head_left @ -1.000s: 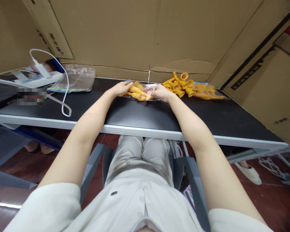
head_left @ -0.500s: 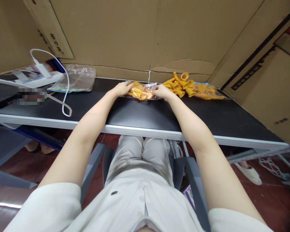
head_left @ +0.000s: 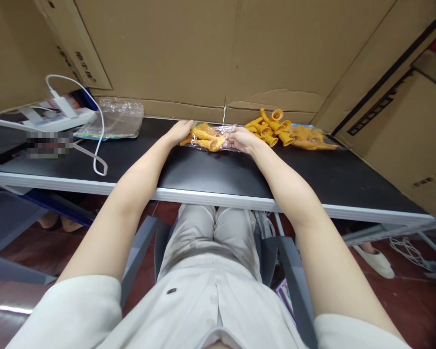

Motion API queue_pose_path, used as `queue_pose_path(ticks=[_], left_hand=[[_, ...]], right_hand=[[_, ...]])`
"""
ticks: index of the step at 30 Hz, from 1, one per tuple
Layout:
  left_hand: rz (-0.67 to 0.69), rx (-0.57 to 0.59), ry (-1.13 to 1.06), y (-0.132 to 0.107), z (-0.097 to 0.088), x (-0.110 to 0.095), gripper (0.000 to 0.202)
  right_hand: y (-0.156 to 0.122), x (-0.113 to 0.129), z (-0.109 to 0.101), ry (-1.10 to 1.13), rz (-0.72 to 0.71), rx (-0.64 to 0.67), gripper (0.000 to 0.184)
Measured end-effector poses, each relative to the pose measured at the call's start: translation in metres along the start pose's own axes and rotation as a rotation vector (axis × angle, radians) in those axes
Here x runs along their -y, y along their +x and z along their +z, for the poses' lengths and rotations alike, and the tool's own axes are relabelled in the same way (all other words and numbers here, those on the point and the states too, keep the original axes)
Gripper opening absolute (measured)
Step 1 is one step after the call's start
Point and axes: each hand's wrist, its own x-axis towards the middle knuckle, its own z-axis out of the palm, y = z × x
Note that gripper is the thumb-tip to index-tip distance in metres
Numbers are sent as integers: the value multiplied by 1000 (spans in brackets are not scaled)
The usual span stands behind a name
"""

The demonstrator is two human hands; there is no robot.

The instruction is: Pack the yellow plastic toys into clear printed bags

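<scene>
I have both of my grips out over the black worktop, with a clear plastic bag lying between them near its back edge. My right grip is clamped on the bag's right end, the fingertips on the crinkled plastic. My left grip is against its left end, thumb toward the back; the fingers are mostly hidden, so I can't tell whether they are closed on it. Inside the bag I see yellow-orange horn-shaped pieces lying on their sides, their count too jumbled for me to tell. Just beyond my right grip is a pile of loose horn pieces, some with their round mouths facing me, and touching its right side lies another filled bag. Over to my left, well apart from my left grip, lie flat clear bags, with a white cable looping in front of them beside a white power strip. A cardboard wall stands behind everything.
</scene>
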Motion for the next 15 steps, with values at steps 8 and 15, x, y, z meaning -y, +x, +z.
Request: queue_pose_path(ticks=[8, 15], left_hand=[[53, 20, 49, -2, 0, 4, 51], [63, 24, 245, -8, -3, -11, 53]], right_hand=[[6, -7, -2, -445, -135, -51, 33], [1, 3, -6, -398, -25, -2, 20]])
